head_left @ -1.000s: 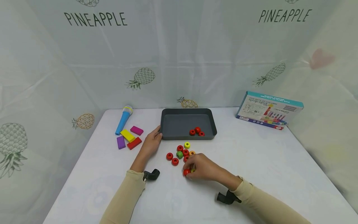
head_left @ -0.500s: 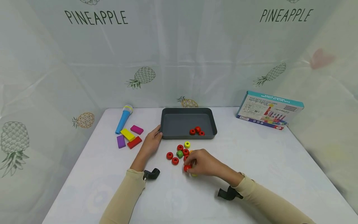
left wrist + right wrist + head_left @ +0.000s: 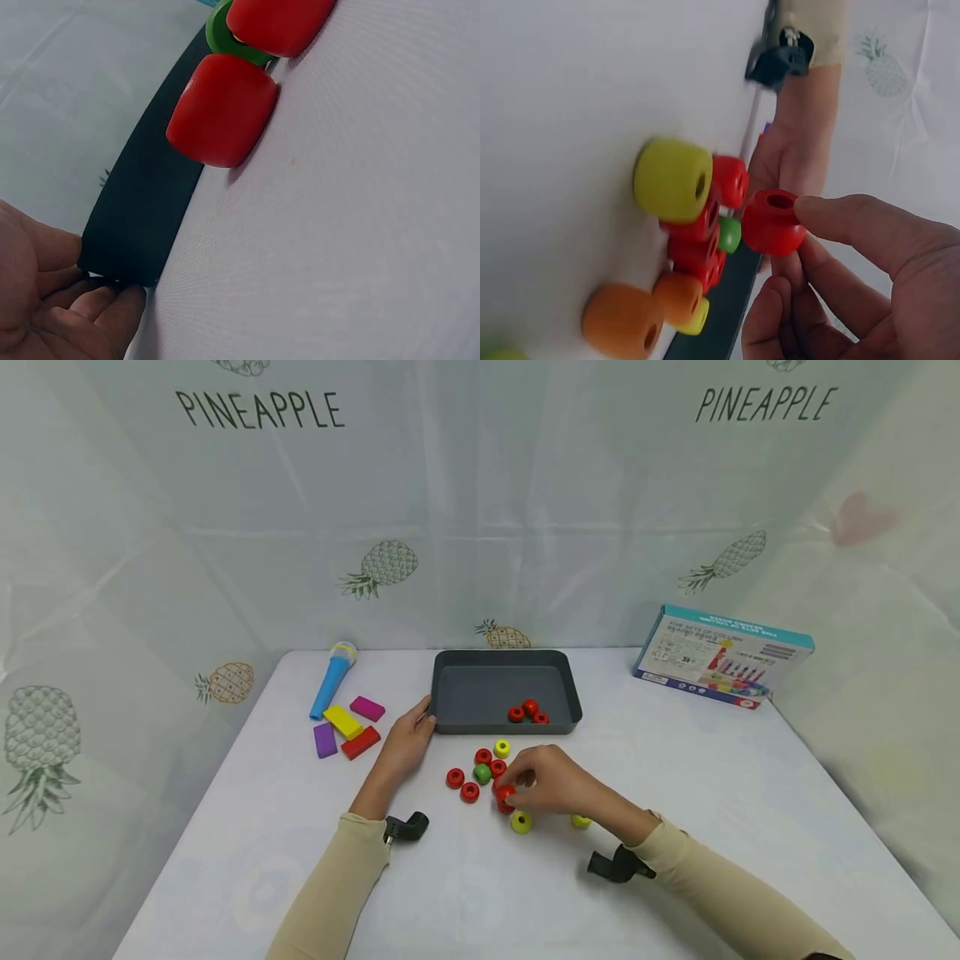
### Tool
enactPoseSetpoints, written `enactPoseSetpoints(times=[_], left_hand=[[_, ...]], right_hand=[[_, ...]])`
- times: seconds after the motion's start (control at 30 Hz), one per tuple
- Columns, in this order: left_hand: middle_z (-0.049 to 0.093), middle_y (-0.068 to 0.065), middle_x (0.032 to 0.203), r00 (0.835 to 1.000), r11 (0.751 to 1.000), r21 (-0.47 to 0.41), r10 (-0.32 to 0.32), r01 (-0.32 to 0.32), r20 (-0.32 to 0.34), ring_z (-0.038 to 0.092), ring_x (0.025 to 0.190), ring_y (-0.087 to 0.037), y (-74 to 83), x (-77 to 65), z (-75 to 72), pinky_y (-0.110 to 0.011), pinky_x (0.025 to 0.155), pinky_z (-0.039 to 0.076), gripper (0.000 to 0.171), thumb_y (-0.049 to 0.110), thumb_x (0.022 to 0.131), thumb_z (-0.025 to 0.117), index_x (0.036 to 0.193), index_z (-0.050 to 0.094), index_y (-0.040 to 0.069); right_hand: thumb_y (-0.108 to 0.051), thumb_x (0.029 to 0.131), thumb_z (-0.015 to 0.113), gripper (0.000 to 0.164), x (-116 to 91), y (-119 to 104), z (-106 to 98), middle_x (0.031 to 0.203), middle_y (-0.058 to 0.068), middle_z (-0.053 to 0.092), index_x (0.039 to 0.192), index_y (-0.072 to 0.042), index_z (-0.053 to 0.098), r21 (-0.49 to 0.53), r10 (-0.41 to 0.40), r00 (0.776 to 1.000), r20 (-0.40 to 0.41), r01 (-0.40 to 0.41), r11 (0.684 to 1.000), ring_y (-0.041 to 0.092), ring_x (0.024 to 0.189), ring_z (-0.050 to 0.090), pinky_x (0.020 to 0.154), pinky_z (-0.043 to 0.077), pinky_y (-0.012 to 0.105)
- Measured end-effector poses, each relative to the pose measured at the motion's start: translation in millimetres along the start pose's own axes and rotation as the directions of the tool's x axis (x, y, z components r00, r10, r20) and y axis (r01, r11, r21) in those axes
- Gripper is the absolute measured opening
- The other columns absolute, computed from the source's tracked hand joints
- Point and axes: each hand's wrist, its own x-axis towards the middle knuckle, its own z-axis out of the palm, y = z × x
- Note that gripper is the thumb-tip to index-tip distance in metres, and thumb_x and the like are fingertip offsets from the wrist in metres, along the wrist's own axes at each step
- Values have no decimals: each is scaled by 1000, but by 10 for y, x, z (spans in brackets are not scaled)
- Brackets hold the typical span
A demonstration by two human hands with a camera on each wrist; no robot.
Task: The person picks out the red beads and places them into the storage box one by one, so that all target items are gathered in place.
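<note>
1. The right hand has its grip clamped on a red bead, pinched by thumb and fingers above the tabletop.
2. A yellow bead rests below that hand; a green bead sits among red ones farther left.
3. The left hand has its grip clamped on the tray (at its left end).
4. Three beads, all red, lie inside, toward the near right corner.

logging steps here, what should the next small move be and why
Probably carry the held red bead over to the gray tray: the right grip pinches that bead, three red beads lie in the tray, and the left grip holds the tray's edge.
</note>
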Motion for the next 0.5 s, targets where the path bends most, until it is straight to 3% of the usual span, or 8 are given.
enactPoseSetpoints(times=[0.17,0.5], left_hand=[[33,0,166,1000,1000,-9,3,-3,1,29,155,-26,-5,-9,1,-51,123,30,56,34,107,45,161,28,31],[33,-1,166,1000,1000,-8,4,-4,0,30,154,-26,-16,8,5,-51,123,29,56,34,107,45,161,29,31]], right_hand=[[-12,84,79,15,36,54,-116,95,-4,75,100,-12,81,-7,30,999,-33,-31,1000,18,86,64,75,56,22],[-9,84,80,18,140,168,-313,99,1,77,102,-9,80,-48,16,995,-100,-21,999,25,90,67,76,58,23]])
